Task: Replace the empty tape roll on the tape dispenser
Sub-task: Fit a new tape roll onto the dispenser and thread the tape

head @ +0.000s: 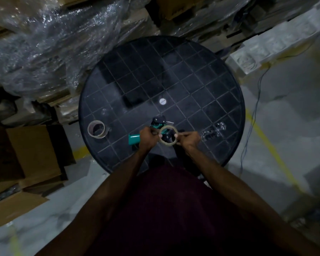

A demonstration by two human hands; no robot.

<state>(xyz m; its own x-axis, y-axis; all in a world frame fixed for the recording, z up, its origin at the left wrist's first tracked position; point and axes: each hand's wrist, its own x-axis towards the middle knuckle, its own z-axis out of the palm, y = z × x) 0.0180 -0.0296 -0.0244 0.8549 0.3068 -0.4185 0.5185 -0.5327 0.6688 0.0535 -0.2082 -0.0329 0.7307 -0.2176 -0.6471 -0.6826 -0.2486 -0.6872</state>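
Carefully, both hands, left hand (pixel 148 138) and right hand (pixel 189 139), gripped the tape roll (pixel 168 135) above the tape dispenser (pixel 156 131); it probably needed squaring to the hub before pressing.

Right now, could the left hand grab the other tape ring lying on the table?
Probably yes, once freed: the left hand holds the thin tape ring, and bare black round table separates it from the brownish cardboard ring.

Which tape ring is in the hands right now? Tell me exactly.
The thin ring, pinched between the left hand and right hand over the green-handled dispenser. The other ring lies untouched on the round table, off to the left.
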